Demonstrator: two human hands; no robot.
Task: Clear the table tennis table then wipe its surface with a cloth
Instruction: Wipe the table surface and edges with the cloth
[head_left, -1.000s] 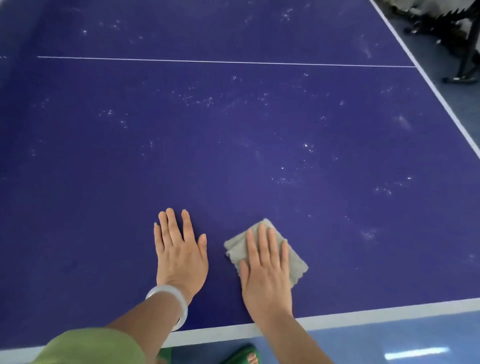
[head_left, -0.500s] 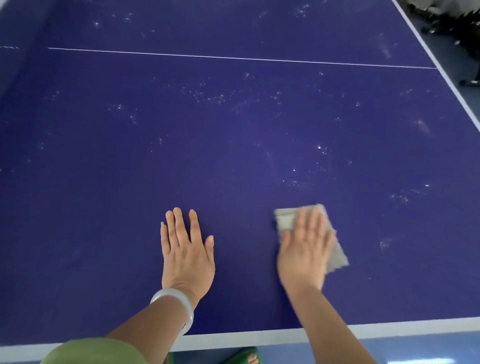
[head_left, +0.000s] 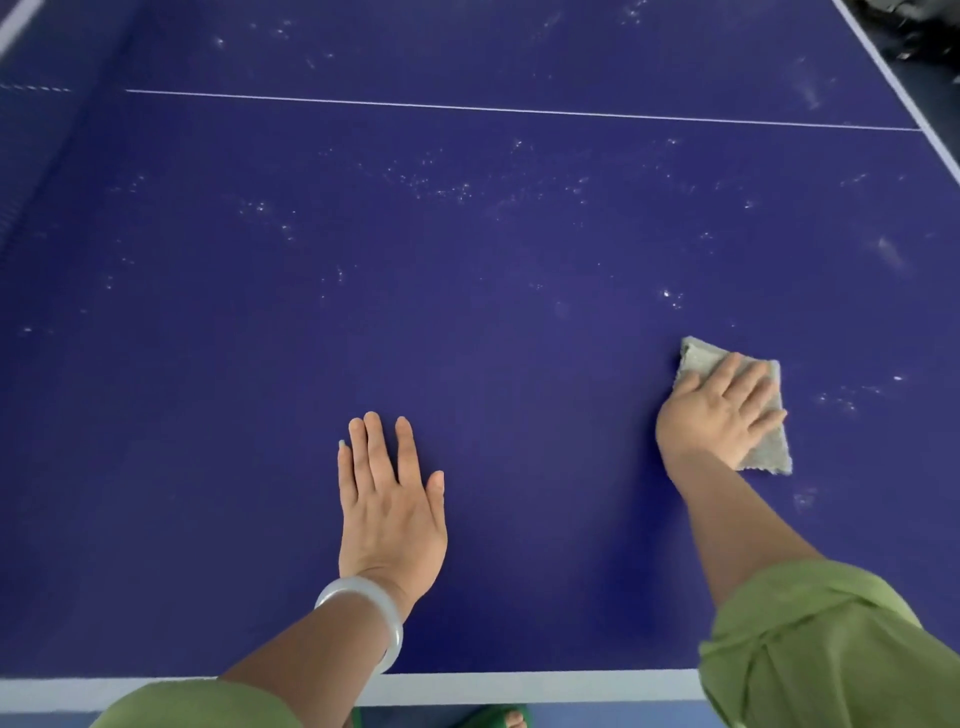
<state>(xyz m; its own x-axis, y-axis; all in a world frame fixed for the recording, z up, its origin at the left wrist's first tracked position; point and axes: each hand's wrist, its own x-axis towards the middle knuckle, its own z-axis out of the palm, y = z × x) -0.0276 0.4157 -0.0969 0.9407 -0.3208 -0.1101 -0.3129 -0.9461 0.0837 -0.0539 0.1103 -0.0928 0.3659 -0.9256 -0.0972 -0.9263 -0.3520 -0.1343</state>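
Head camera showed the grey cloth lying flat on the near right part of the blue table tennis table. The right hand pressed on it with straight, slightly spread fingers. A second before, this cloth was just beside the left hand; now it had slid to the right and was well apart from it. The left hand had stayed in its place, flat on the table, fingers straight and close together, a pale bangle on the wrist. I judged the wiping was in progress. Nothing else lay on the visible surface, but white specks remained farther out and to the right. I could read no brand or writing anywhere.
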